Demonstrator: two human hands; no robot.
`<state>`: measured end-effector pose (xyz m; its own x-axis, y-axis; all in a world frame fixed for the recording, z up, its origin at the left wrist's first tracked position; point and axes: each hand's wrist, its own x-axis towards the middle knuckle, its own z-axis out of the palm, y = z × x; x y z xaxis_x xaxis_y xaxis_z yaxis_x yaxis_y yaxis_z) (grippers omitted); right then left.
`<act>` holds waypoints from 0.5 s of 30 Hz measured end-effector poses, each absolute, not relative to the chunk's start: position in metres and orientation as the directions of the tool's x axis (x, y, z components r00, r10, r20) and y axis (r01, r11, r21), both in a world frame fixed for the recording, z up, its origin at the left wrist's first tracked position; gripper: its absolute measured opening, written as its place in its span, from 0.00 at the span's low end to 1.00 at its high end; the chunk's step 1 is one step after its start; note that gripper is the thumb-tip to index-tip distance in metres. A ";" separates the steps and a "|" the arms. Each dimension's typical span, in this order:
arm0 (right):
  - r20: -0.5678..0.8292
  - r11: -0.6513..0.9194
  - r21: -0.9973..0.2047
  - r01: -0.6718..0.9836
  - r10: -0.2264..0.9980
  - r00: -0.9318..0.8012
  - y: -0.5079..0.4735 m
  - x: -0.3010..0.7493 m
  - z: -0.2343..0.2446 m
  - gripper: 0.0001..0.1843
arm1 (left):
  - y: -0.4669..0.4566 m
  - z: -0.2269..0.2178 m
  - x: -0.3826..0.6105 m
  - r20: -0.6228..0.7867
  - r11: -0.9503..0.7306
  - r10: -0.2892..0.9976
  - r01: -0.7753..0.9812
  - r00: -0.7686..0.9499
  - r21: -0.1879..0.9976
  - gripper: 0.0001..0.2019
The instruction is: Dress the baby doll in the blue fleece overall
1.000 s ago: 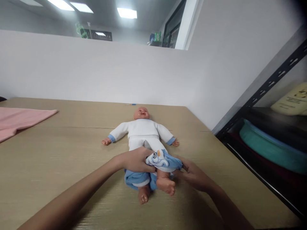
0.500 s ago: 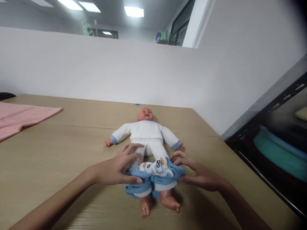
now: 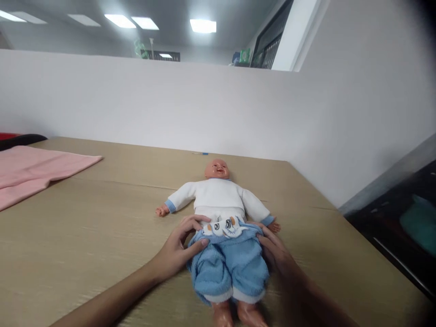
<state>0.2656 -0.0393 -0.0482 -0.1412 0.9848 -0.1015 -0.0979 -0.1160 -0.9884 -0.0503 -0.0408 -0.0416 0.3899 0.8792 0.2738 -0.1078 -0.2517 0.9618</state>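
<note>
A baby doll (image 3: 218, 193) lies on its back, head away from me, in a white top with blue cuffs. Blue terry pants (image 3: 231, 263) with white hems and a cartoon face at the waist cover its legs up to the hips. My left hand (image 3: 184, 243) grips the waistband on the left side, thumb on the outside and fingers toward the doll's belly. At the right side of the waistband, my right hand (image 3: 274, 247) grips the cloth too, some of its fingers hidden. The doll's bare feet show below the hems.
A pink cloth (image 3: 44, 170) lies at the left of the brown table (image 3: 112, 236). A small blue-tipped item (image 3: 205, 153) rests near the back edge. A white wall stands behind, and a dark shelf (image 3: 402, 227) is to the right.
Both hands have drawn the pants up from the doll's shins to its hips. The bunched legs of the pants are now spread along the doll's legs. The view has shifted slightly left.
</note>
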 end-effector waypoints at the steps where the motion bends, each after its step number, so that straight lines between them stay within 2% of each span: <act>1: -0.122 -0.138 -0.983 -0.124 0.985 -0.126 -0.041 0.265 -0.049 0.21 | -0.040 -0.043 -0.049 0.250 -0.216 0.892 -0.129 0.377 0.968 0.12; 4: -0.153 -0.168 -0.975 -0.146 0.982 -0.111 -0.042 0.262 -0.048 0.22 | -0.036 -0.046 -0.046 0.194 -0.155 0.934 -0.149 0.299 0.977 0.13; 8: -0.096 -0.102 -0.994 -0.041 0.988 -0.121 -0.041 0.258 -0.043 0.20 | -0.033 -0.048 -0.046 0.162 -0.138 0.958 -0.113 0.236 0.984 0.15; 10: -0.043 -0.034 -0.997 0.065 0.989 -0.139 -0.043 0.258 -0.036 0.18 | -0.036 -0.046 -0.049 0.166 -0.162 0.957 -0.035 0.238 0.986 0.15; 12: 0.036 0.069 -0.978 0.197 0.985 -0.166 -0.048 0.257 -0.027 0.17 | -0.039 -0.045 -0.054 0.244 -0.273 0.940 0.095 0.238 0.957 0.13; 15: 0.257 0.308 -0.878 0.367 0.949 -0.181 -0.055 0.256 -0.015 0.14 | -0.039 -0.044 -0.059 0.337 -0.394 0.902 0.197 0.269 0.898 0.12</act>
